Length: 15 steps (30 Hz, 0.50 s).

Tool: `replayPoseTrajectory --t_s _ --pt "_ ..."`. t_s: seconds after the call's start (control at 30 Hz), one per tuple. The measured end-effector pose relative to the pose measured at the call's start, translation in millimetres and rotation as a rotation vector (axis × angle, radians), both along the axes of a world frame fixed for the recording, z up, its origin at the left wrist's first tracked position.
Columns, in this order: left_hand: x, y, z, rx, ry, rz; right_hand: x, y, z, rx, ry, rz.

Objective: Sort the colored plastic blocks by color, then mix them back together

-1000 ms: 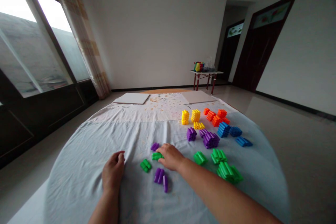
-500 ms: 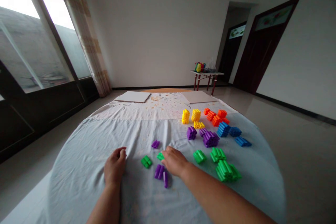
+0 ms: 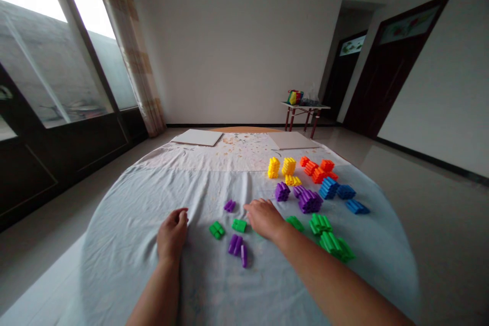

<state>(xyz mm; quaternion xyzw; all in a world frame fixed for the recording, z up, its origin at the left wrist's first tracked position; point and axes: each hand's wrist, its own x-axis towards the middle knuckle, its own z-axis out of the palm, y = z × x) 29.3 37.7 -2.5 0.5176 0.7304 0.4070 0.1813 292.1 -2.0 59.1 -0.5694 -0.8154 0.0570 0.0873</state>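
My left hand (image 3: 172, 234) rests on the pale blue cloth (image 3: 114, 260), fingers curled around nothing. A small green block cluster (image 3: 216, 230) lies to its right. My right hand (image 3: 264, 219) is palm down and empty, just right of another green cluster (image 3: 239, 225). Its fingertips are close to that piece but apart from it. Below lie purple pieces (image 3: 236, 244), with a single purple stick (image 3: 244, 255) beside them and a small purple cluster (image 3: 229, 206) above. Further right are sorted groups of yellow (image 3: 273, 167), orange (image 3: 317, 172), blue (image 3: 328, 188), purple (image 3: 309, 201) and green (image 3: 320, 224) blocks.
Two pale flat boards (image 3: 196, 137) (image 3: 293, 140) lie at the far end of the stained cloth. A small red-legged table (image 3: 304, 107) holding a colourful item and a plastic bag stands by the far wall. Tiled floor surrounds the cloth.
My right hand has slid away up and right, off the green piece it touched, and that piece now shows whole and sits squarer. The view has also tilted slightly.
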Motion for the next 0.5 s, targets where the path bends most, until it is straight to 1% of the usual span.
replayPoseTrajectory --t_s 0.07,0.1,0.2,0.3,0.4,0.5 --pt "0.1 -0.1 0.6 -0.001 -0.002 0.000 -2.4 2.1 1.5 0.028 0.013 -0.028" --pt "0.1 -0.1 1.2 -0.001 -0.004 -0.001 -4.7 2.1 0.3 0.019 0.017 -0.015" --pt "-0.4 -0.1 4.2 0.002 -0.013 -0.012 -13.2 -1.0 -8.3 -0.038 -0.006 0.050" --pt "-2.8 0.8 7.1 -0.020 -0.010 -0.011 -18.2 -3.5 -14.7 -0.017 -0.004 0.038" --pt "-6.6 2.9 6.8 -0.053 0.000 -0.011 -13.6 -4.9 -9.1 0.051 0.140 0.000" --pt "-11.5 6.8 -0.9 -0.059 0.031 -0.009 3.4 -10.2 5.3 0.125 0.343 -0.016"
